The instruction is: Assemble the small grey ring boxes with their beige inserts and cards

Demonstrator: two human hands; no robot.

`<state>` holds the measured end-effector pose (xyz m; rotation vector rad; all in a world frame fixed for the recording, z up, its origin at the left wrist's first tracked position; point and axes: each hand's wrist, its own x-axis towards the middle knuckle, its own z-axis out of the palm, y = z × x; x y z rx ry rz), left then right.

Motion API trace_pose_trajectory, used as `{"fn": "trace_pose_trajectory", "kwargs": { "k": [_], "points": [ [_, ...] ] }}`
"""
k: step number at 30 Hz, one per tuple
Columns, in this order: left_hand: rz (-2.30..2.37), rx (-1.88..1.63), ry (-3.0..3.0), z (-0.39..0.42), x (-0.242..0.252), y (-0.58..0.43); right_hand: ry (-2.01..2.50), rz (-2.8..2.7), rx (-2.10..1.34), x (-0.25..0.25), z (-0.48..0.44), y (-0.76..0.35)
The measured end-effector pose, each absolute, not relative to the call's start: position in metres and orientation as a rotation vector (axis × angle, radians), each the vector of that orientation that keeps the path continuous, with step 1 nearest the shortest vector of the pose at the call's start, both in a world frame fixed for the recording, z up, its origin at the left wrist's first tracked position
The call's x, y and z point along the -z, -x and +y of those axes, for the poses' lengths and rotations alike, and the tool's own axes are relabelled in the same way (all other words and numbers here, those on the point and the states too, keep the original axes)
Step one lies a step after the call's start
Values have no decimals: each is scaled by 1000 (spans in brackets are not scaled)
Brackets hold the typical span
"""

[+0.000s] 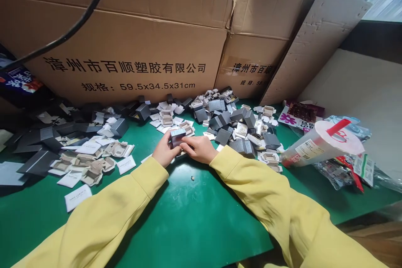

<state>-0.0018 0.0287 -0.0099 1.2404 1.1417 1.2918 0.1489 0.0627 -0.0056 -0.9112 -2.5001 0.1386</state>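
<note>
A small dark grey box [178,133] with a shiny top is between my hands, over the middle of the green table. My left hand [166,150] is wrapped round its left side. From the right, my right hand [201,148] presses its closed fingers against the box's lower edge; the fingertips are partly hidden. Just beyond my hands lie folded white and brown card inserts [166,120]. To the right is a heap of similar dark boxes [223,136] mixed with inserts. A tiny crumpled scrap [192,178] lies on the table in front of me.
More dark boxes [40,157], card inserts [94,169] and white printed cards [78,197] spread across the left. Large cardboard cartons [138,46] wall off the back. A tilted-looking drink cup [309,148] with a red straw and snack packets [334,173] stand right. A black cable [78,23] hangs upper left.
</note>
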Motion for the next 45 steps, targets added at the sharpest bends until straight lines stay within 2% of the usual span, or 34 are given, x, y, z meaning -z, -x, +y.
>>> {"fn": "trace_pose_trajectory", "kwargs": {
  "k": [10, 16, 22, 28, 36, 45],
  "points": [
    [1181, -1362, -1113, 28, 9, 2, 796, -2328, -170, 12, 64, -150],
    [1150, -1490, -952, 31, 8, 1, 1335, -2262, 29, 7, 71, -153],
    [1129, -1457, -935, 30, 6, 0, 1364, -2560, 395, -3, 70, -156],
    [1136, -1401, -974, 28, 4, 0, 1513, -2608, 469, -3, 67, -158],
    [1126, -1372, -988, 28, 5, 0, 1459, -2700, 414, -9, 65, -157],
    [1150, -1345, -996, 27, 4, 0, 1141, -2667, 326, -8, 69, -159]
  ]
}}
